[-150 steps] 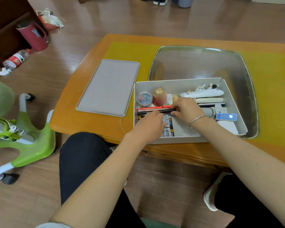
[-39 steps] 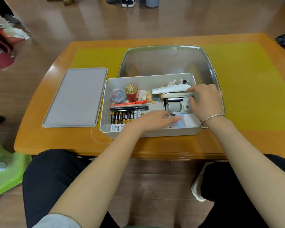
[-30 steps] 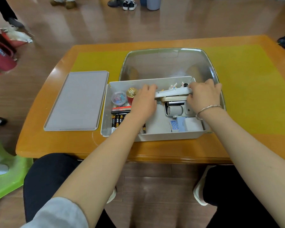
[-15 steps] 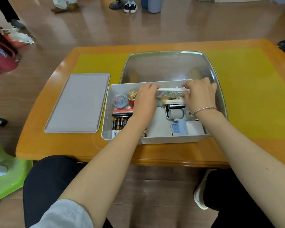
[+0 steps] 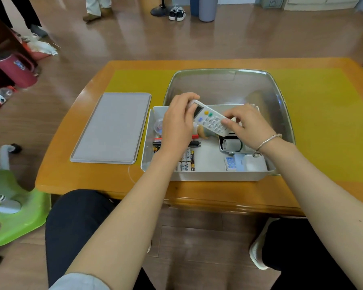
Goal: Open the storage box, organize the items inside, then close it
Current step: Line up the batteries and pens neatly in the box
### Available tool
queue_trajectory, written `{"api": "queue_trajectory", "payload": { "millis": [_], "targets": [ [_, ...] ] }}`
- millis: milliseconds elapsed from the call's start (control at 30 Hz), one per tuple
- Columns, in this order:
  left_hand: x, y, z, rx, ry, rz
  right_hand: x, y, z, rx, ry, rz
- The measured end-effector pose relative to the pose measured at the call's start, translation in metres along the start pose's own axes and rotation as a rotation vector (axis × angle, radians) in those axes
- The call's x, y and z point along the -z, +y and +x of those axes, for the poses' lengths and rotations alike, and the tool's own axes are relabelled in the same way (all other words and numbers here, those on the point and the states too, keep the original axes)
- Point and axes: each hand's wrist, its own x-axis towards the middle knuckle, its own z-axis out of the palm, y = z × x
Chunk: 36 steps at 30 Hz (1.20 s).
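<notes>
You are holding a white remote control (image 5: 210, 118) above the open storage box (image 5: 208, 174), your left hand (image 5: 177, 124) curling its fingers around the screen end and your right hand (image 5: 246, 125) pinching the keypad end, so it is tilting down to the right. The box is sitting at the near edge of the orange table (image 5: 88, 181), with its grey lid (image 5: 111, 127) lying flat just to the left. Inside, batteries (image 5: 187, 161) are lying in a row, but their printing is too small to read.
</notes>
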Motion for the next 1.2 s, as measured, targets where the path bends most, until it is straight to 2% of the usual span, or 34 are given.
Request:
{"api": "queue_trajectory", "payload": {
  "millis": [167,233,300,367,467,567,633,733,933,1200],
  "targets": [
    [0.004,0.004,-0.009,0.423,0.074,-0.331,-0.014,-0.015,-0.009,-0.093,-0.002,0.234],
    [-0.001,0.002,-0.020,0.563,0.018,-0.422,-0.020,-0.019,-0.012,-0.148,0.010,0.328],
    [-0.007,-0.001,-0.032,0.616,-0.092,-0.392,-0.026,-0.023,-0.015,-0.181,0.012,0.404],
    [-0.011,-0.006,-0.037,0.624,-0.180,-0.326,-0.028,-0.023,-0.019,-0.164,-0.023,0.427],
    [-0.009,-0.013,-0.035,0.651,-0.296,-0.218,-0.026,-0.015,-0.025,-0.171,-0.082,0.337],
    [-0.008,-0.022,-0.033,0.617,-0.437,0.014,-0.021,0.004,-0.031,-0.275,0.023,0.270],
    [-0.012,-0.025,-0.034,0.567,-0.512,0.197,-0.020,0.018,-0.035,-0.344,0.112,0.127],
    [-0.022,-0.027,-0.038,0.551,-0.563,0.401,-0.021,0.031,-0.040,-0.382,0.154,-0.085],
    [-0.044,-0.029,-0.039,0.560,-0.621,0.442,-0.027,0.038,-0.045,-0.379,0.220,-0.221],
    [-0.052,-0.029,-0.036,0.491,-0.725,0.468,-0.030,0.041,-0.047,-0.386,0.199,-0.245]
  ]
}}
